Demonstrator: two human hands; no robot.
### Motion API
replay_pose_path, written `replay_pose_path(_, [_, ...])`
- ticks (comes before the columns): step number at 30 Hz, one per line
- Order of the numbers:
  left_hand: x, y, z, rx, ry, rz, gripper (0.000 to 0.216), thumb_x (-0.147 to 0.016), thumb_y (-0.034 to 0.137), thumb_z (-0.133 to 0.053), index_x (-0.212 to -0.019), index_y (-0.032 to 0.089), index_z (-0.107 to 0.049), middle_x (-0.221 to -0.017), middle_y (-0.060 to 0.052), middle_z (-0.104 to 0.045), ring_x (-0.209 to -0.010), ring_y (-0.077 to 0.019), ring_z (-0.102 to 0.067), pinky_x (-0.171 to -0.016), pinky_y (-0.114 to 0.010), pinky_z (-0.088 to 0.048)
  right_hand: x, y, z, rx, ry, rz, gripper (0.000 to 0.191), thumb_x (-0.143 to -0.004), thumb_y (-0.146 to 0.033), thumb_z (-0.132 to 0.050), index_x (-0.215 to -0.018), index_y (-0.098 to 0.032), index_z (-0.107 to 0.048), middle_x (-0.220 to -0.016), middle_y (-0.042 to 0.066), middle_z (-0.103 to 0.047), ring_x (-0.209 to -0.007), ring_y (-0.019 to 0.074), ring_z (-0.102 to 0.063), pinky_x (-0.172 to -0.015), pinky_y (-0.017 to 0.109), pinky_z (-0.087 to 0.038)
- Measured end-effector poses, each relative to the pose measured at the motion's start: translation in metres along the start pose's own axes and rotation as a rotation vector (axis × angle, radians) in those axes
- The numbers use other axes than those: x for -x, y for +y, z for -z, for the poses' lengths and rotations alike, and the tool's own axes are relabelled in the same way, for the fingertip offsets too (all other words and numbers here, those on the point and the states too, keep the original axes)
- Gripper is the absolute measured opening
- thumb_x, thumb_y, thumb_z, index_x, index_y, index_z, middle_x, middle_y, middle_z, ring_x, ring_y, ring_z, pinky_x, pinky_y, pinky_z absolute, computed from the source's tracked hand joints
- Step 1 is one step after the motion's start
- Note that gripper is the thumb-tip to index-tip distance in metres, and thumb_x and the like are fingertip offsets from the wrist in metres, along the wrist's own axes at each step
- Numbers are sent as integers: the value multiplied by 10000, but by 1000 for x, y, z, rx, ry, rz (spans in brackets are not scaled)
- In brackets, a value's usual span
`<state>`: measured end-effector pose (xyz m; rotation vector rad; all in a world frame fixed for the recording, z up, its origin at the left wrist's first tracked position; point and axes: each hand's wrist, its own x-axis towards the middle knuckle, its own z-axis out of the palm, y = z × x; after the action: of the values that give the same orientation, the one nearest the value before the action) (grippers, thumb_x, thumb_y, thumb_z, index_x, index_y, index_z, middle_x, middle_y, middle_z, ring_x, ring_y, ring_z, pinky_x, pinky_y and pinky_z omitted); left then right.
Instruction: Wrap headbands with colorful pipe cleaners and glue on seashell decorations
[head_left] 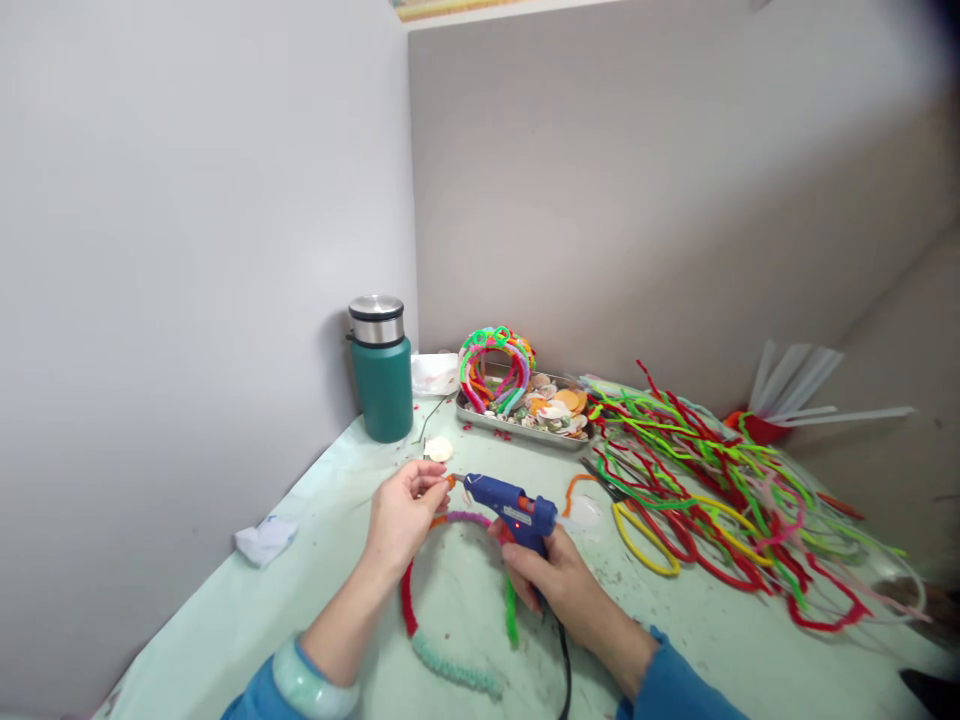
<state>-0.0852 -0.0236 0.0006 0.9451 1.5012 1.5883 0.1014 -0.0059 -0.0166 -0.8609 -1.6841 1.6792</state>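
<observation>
Surface (337, 545): stem pile (697, 455) along far edge, right side; bottle (382, 385) at far left corner; band (407, 603) toward near edge. Right hand (562, 580) grasps glue gun (499, 497), nozzle close to orange bit (451, 481) pinched by left hand (403, 512).

Single head-worn camera, facing forward and tilted down over the person's own forearms (352, 607). Left hand (401, 508) and right hand (553, 578) near the lens, ahead of and below it. Tabletop (315, 530) seen obliquely from above, spreading around and beyond the hands. Left wall panel (202, 250) left of the left hand; rear panel (637, 180) closes the view past both. Field wide.
</observation>
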Motion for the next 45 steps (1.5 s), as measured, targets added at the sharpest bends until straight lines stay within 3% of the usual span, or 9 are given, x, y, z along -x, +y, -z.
replay_pose_path(15, [-5, -1, 6, -48, 40, -20, 241, -656, 288, -661, -826, 137, -582, -627, 9, -619, -552, -113, -579, -574, -249, -496, 1, -6, 0, 34, 19, 27, 286, -798, -371, -522, -955, -134, -538, -394, -87, -399, -346, 66, -324, -392, 209, -264])
replay_pose_path(21, [-7, 10, 17, -9, 158, -33, 283, -644, 301, -683, -851, 135, -584, -629, 15, -615, -548, -99, -563, -580, -238, -485, 0, -8, 1, 52, 148, 50, 352, -804, -409, -517, -1001, -118, -535, -396, -83, -390, -376, 78, -337, -402, 212, -281])
replay_pose_path(30, [-9, 22, 38, 69, 350, -140, 317, -627, 331, -705, -864, 146, -605, -719, 0, -638, -573, -99, -582, -623, -252, -482, 3, -59, -21, -154, 77, 52, 402, -832, -490, -440, -1064, -164, -483, -635, -31, -467, -455, 86, -424, -385, 201, -324])
replay_pose_path(32, [-7, 27, 46, 89, 407, -174, 315, -622, 330, -710, -859, 147, -611, -715, 1, -639, -570, -101, -588, -624, -251, -484, -10, -63, -31, 28, 45, 35, 359, -830, -465, -436, -1015, -162, -495, -612, -25, -484, -464, 102, -449, -404, 213, -344])
replay_pose_path(35, [4, 41, 55, 82, 482, -255, 299, -622, 321, -717, -854, 160, -621, -714, 6, -639, -584, -103, -601, -622, -237, -482, -37, -58, -53, 525, 97, 48, 262, -797, -355, -484, -965, -160, -534, -715, 44, -590, -624, 174, -561, -551, 281, -427])
replay_pose_path(37, [15, 53, 57, 46, 497, -296, 288, -634, 311, -713, -866, 165, -625, -737, 0, -650, -594, -105, -609, -620, -227, -479, -54, -53, -71, 740, 128, 35, 315, -769, -304, -508, -1049, -160, -527, -901, 109, -628, -815, 242, -594, -684, 341, -444])
replay_pose_path(40, [31, 69, 55, -3, 462, -330, 273, -647, 316, -709, -865, 172, -630, -721, 0, -651, -617, -112, -613, -618, -217, -478, -67, -55, -92, 906, 145, -7, 450, -738, -320, -547, -1140, -125, -485, -1069, 178, -589, -897, 279, -593, -707, 353, -445])
replay_pose_path(42, [40, 75, 55, -21, 414, -329, 268, -653, 321, -706, -863, 175, -626, -724, -1, -653, -621, -114, -613, -618, -218, -481, -67, -60, -91, 989, 160, 46, 426, -764, -366, -516, -1117, -128, -503, -1076, 173, -590, -899, 271, -595, -695, 341, -441])
replay_pose_path(45, [50, 75, 55, -63, 354, -299, 267, -660, 321, -703, -870, 177, -622, -722, 0, -655, -620, -114, -607, -632, -223, -484, -55, -64, -66, 1124, 186, 136, 280, -825, -351, -427, -980, -175, -582, -966, 110, -642, -878, 230, -599, -693, 309, -418])
